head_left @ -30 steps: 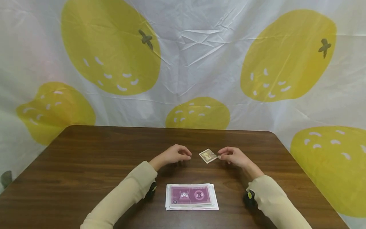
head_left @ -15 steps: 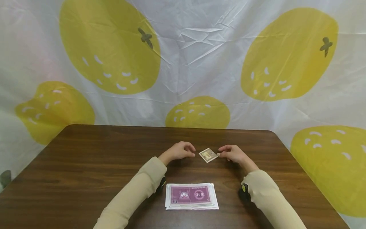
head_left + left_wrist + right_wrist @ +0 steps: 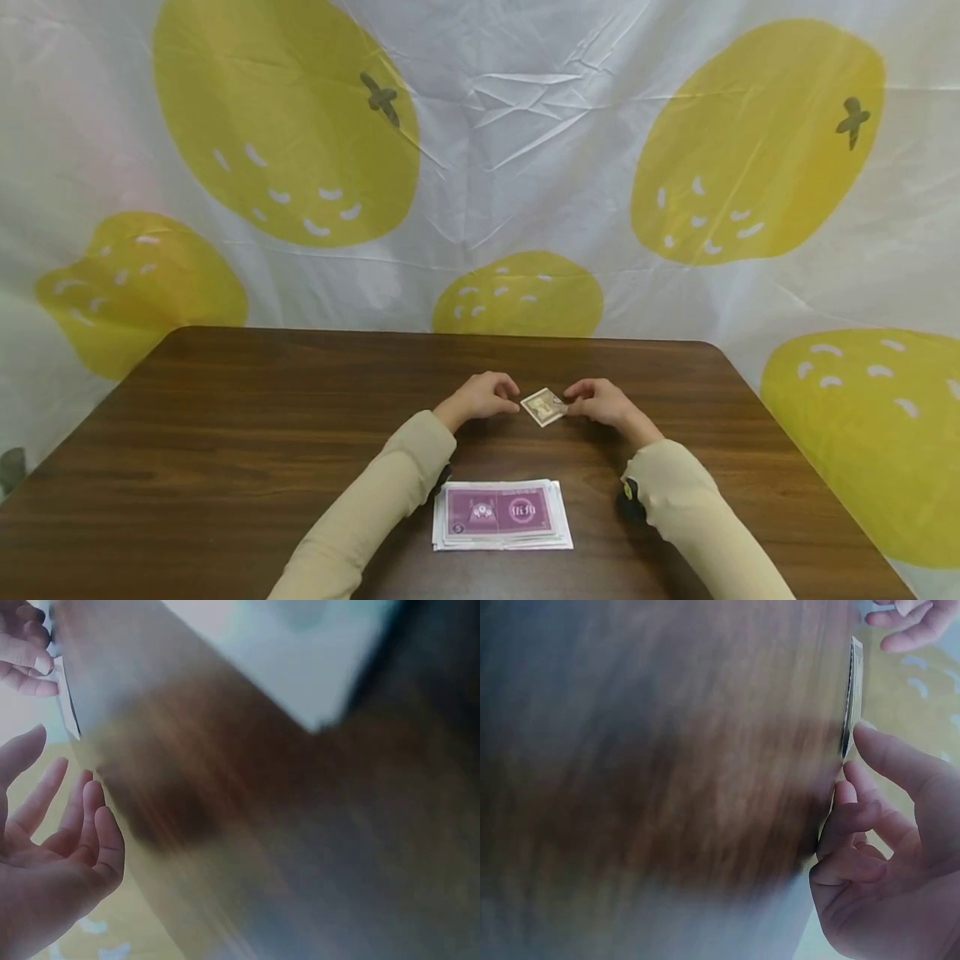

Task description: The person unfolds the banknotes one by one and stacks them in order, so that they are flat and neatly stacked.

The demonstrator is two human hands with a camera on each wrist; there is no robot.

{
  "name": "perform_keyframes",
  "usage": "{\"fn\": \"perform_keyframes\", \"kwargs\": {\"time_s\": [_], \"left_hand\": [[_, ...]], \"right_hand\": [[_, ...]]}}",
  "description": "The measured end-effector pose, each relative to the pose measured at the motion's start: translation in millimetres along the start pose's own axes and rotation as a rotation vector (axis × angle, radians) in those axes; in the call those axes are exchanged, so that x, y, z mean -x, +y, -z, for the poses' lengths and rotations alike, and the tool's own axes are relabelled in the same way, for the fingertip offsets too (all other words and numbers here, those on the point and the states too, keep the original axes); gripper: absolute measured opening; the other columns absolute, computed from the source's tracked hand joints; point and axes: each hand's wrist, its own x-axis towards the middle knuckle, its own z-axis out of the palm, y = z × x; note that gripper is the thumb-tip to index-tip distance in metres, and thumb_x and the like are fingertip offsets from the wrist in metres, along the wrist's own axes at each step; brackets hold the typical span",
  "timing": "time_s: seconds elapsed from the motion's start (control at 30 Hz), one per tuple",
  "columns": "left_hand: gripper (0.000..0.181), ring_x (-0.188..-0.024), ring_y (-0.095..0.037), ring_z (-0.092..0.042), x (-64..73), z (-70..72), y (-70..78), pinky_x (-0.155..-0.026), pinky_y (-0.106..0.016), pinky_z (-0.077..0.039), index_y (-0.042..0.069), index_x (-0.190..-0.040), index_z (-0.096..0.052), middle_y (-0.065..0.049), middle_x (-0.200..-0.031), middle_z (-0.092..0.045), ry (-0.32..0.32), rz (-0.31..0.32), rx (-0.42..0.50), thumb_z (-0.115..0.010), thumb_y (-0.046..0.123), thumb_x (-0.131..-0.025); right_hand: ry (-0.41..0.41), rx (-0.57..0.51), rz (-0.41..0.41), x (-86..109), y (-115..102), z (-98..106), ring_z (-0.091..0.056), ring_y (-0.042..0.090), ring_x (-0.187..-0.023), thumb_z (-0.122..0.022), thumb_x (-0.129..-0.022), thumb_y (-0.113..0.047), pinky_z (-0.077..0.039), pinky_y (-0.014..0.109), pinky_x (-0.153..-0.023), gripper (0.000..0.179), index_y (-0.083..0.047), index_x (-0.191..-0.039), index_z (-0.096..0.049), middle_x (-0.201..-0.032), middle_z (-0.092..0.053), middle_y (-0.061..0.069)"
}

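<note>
A small square brown printed paper with a pale border [image 3: 543, 407] is at the middle right of the table, one corner towards each hand. My right hand [image 3: 603, 402] pinches its right corner between thumb and fingertips; the right wrist view shows the paper [image 3: 853, 697] edge-on, with slight thickness. My left hand [image 3: 483, 396] is just off its left corner, fingers loosely bent and holding nothing. In the left wrist view a gap shows between the left hand [image 3: 60, 855] and the paper [image 3: 69, 701]. Nearer me lies a stack of banknotes [image 3: 501, 512], a purple one on top.
The dark wooden table [image 3: 247, 433] has rounded far corners. Behind it hangs a white cloth [image 3: 510, 183] with large yellow fruit prints. Black bands [image 3: 630, 500] are on the wrists, by the beige sleeves [image 3: 697, 508].
My left hand has moved right and slightly away from me, closer to the paper. The right hand has shifted a little left; the paper has barely moved, and the banknote stack lies still.
</note>
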Motion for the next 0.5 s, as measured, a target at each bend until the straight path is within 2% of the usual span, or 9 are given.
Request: {"fn": "perform_keyframes", "kwargs": {"time_s": [0.03, 0.1, 0.27, 0.3, 0.43, 0.5], "left_hand": [[0.03, -0.069, -0.013, -0.052, 1.1, 0.8, 3.2, -0.06, -0.028, -0.041, 0.02, -0.091, -0.063, 0.002, -0.075, -0.057, 0.001, 0.0, -0.007, -0.073, 0.038, -0.069], [0.029, -0.07, -0.013, -0.052, 9.0, 9.1, 21.7, -0.061, -0.028, -0.041, 0.018, -0.089, -0.063, 0.002, -0.075, -0.057, -0.009, 0.015, -0.014, -0.074, 0.034, -0.068], [0.023, -0.072, -0.015, -0.053, 45.6, 40.9, 93.1, -0.066, -0.027, -0.042, 0.008, -0.089, -0.063, -0.001, -0.075, -0.057, -0.032, 0.104, -0.025, -0.072, 0.018, -0.071], [0.022, -0.072, -0.015, -0.053, 51.9, 44.2, 102.9, -0.065, -0.026, -0.042, 0.005, -0.089, -0.062, -0.001, -0.074, -0.057, -0.022, 0.105, -0.028, -0.07, 0.016, -0.071], [0.021, -0.066, -0.014, -0.048, 70.5, 53.9, 131.3, -0.062, -0.024, -0.039, 0.0, -0.09, -0.061, -0.001, -0.07, -0.052, 0.009, 0.092, -0.069, -0.067, 0.011, -0.073], [0.021, -0.068, -0.014, -0.049, 71.7, 51.4, 132.7, -0.064, -0.025, -0.039, 0.0, -0.09, -0.061, -0.002, -0.072, -0.053, 0.021, 0.083, -0.097, -0.067, 0.011, -0.074]], "right_hand": [[-0.002, 0.01, 0.01, -0.1, -0.6, -0.7, -0.043, 0.011, -0.058, -0.064, -0.073, -0.004, -0.037, 0.026, -0.053, 0.028, 0.009, -0.097, -0.057, -0.066, -0.049, 0.001], [-0.002, 0.026, 0.027, -0.5, -1.9, -2.1, -0.043, 0.011, -0.059, -0.065, -0.072, -0.004, -0.037, 0.026, -0.054, 0.027, 0.008, -0.095, -0.058, -0.065, -0.049, 0.001], [-0.011, 0.038, 0.057, -1.4, -4.1, -5.5, -0.044, 0.011, -0.06, -0.067, -0.07, -0.003, -0.036, 0.026, -0.055, 0.025, 0.007, -0.092, -0.06, -0.065, -0.05, 0.0], [-0.019, 0.037, 0.065, -1.3, -4.2, -5.8, -0.044, 0.011, -0.06, -0.066, -0.07, -0.002, -0.036, 0.026, -0.056, 0.024, 0.007, -0.091, -0.059, -0.064, -0.05, 0.0], [-0.044, 0.021, 0.058, -1.7, -3.3, -6.6, -0.044, 0.011, -0.06, -0.066, -0.069, 0.0, -0.036, 0.026, -0.056, 0.023, 0.007, -0.091, -0.06, -0.064, -0.05, 0.0], [-0.056, 0.012, 0.057, -1.6, -3.2, -6.9, -0.044, 0.012, -0.061, -0.064, -0.069, 0.002, -0.036, 0.026, -0.056, 0.023, 0.006, -0.091, -0.06, -0.065, -0.05, 0.0]]}}
